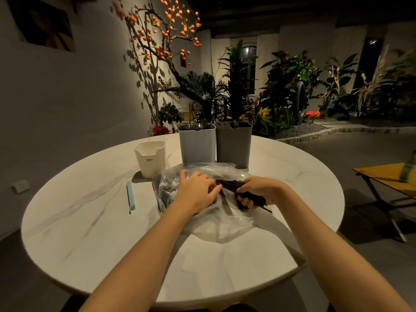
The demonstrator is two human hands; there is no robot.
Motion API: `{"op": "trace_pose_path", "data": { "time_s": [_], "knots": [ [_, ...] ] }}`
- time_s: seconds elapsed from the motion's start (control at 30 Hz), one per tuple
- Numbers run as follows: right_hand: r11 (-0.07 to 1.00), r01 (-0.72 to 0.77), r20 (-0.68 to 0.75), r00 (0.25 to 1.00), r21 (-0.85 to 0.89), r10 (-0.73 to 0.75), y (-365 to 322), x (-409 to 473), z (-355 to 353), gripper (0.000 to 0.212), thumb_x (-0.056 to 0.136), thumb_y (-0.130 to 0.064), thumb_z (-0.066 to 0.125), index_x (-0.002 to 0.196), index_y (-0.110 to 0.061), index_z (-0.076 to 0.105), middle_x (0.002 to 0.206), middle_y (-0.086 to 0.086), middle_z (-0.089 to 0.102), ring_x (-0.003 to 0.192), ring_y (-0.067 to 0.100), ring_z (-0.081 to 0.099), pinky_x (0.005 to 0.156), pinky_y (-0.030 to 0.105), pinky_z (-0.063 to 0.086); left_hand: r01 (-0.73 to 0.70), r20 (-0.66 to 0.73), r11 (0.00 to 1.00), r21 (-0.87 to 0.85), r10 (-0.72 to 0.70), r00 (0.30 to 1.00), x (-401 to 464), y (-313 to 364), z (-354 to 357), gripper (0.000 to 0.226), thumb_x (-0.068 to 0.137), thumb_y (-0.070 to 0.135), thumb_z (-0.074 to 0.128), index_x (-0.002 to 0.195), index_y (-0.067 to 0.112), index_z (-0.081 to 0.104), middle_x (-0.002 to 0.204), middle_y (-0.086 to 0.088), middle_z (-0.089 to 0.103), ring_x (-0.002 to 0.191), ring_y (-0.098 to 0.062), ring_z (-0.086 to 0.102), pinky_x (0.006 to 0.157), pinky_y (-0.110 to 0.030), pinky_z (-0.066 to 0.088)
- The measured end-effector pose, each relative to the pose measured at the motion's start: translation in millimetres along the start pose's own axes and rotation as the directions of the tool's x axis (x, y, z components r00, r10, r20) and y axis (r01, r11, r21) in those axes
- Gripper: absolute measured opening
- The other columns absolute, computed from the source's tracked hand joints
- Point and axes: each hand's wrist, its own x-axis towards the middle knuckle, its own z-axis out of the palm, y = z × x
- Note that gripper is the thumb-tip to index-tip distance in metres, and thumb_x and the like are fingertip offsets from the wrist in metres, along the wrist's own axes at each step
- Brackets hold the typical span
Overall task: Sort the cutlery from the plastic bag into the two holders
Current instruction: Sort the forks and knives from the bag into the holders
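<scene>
A clear plastic bag (pixel 216 224) lies crumpled in the middle of the round table, with dark cutlery showing through it. My left hand (pixel 197 190) rests on top of the bag, its fingertips touching a dark piece near the bag's mouth. My right hand (pixel 258 192) grips a bundle of black-handled cutlery (pixel 231 184) over the bag. Behind the bag stand two tall holders side by side: a light blue-grey holder (pixel 197 145) with fork tines sticking up, and a darker grey holder (pixel 234 145) with a few utensil ends above its rim.
A white cup (pixel 150 158) marked with small letters stands left of the holders. A light blue bag clip (pixel 130 197) lies on the white marble table (pixel 90 221) at the left. A yellow folding table (pixel 387 176) stands on the floor to the right. Plants fill the background.
</scene>
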Motion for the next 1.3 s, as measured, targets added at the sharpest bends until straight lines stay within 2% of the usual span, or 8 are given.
{"op": "trace_pose_path", "data": {
  "time_s": [0.1,0.3,0.57,0.67,0.73,0.9,1.17,1.3],
  "knots": [
    [0.984,-0.013,0.136,0.991,0.179,-0.012,7,-1,-8,0.015,0.101,-0.007,0.035,0.108,0.000,0.046,0.071,0.009,0.050,0.050,0.011,0.041,0.040,0.017,0.035,0.097,0.034,0.995,0.034,-0.098,0.995,0,-1,4,0.043,0.096,0.053,0.038,0.126,0.027,0.055,0.135,0.004,0.051,0.131,-0.017,0.039,0.114,-0.054,0.011],
    [0.903,-0.077,0.328,0.942,0.423,-0.073,24,1,-13,0.033,0.100,-0.015,0.033,0.130,-0.002,0.037,0.072,0.006,0.043,0.047,0.007,0.037,0.037,0.013,0.032,0.232,-0.048,0.952,-0.199,-0.246,0.968,0,-6,5,0.052,0.089,0.048,0.059,0.128,0.019,0.042,0.135,0.000,0.048,0.129,-0.021,0.041,0.113,-0.045,0.023],
    [0.945,0.005,0.404,0.903,0.327,-0.145,32,-7,-18,0.039,0.094,-0.019,0.039,0.129,-0.002,0.036,0.071,0.004,0.045,0.047,0.006,0.037,0.038,0.013,0.034,0.197,-0.052,0.753,-0.628,-0.293,0.955,2,-14,2,0.014,0.096,0.023,0.041,0.105,0.025,0.052,0.099,-0.001,0.061,0.098,-0.024,0.057,0.097,-0.050,0.046],
    [0.952,0.027,0.405,0.901,0.304,-0.155,32,-4,-18,0.042,0.093,-0.022,0.041,0.130,-0.003,0.034,0.070,0.004,0.045,0.047,0.006,0.036,0.039,0.012,0.034,0.142,-0.084,0.571,-0.809,-0.350,0.933,-1,-13,-4,0.042,0.090,0.043,0.028,0.095,0.016,0.060,0.086,-0.006,0.063,0.086,-0.024,0.060,0.087,-0.045,0.053],
    [0.959,0.074,0.411,0.892,0.273,-0.186,32,-3,-17,0.039,0.094,-0.024,0.045,0.126,-0.004,0.035,0.071,0.003,0.045,0.048,0.006,0.035,0.040,0.012,0.034,0.125,-0.102,0.538,-0.833,-0.372,0.923,1,-11,-6,0.050,0.095,0.050,0.030,0.091,0.011,0.061,0.081,-0.008,0.062,0.082,-0.025,0.060,0.080,-0.037,0.053],
    [0.954,0.244,0.386,0.875,0.173,-0.293,27,-3,-10,0.044,0.097,-0.025,0.052,0.131,-0.001,0.039,0.072,0.001,0.047,0.049,0.005,0.037,0.040,0.011,0.035,0.116,-0.118,0.515,-0.850,-0.399,0.910,10,-8,-2,0.015,0.098,0.027,0.052,0.102,0.012,0.050,0.089,-0.002,0.058,0.085,-0.016,0.060,0.066,-0.015,0.051],
    [0.950,0.307,0.401,0.865,0.055,-0.302,-8,6,-8,0.005,0.098,-0.012,0.052,0.101,-0.007,0.053,0.068,0.001,0.050,0.052,0.007,0.043,0.047,0.015,0.041,0.123,-0.062,0.363,-0.924,-0.458,0.887,31,-8,-15,0.018,0.104,0.019,0.034,0.105,0.012,0.050,0.088,0.000,0.052,0.081,-0.011,0.054,0.065,-0.014,0.046],
    [0.946,0.318,0.376,0.870,0.064,-0.318,-22,16,-2,0.012,0.097,-0.017,0.049,0.092,-0.006,0.049,0.068,0.002,0.048,0.050,0.007,0.040,0.046,0.015,0.039,0.098,-0.021,0.231,-0.968,-0.464,0.885,44,-12,-22,0.038,0.106,0.033,0.024,0.097,0.012,0.054,0.085,-0.004,0.053,0.080,-0.013,0.052,0.064,-0.019,0.042]
  ]
}}
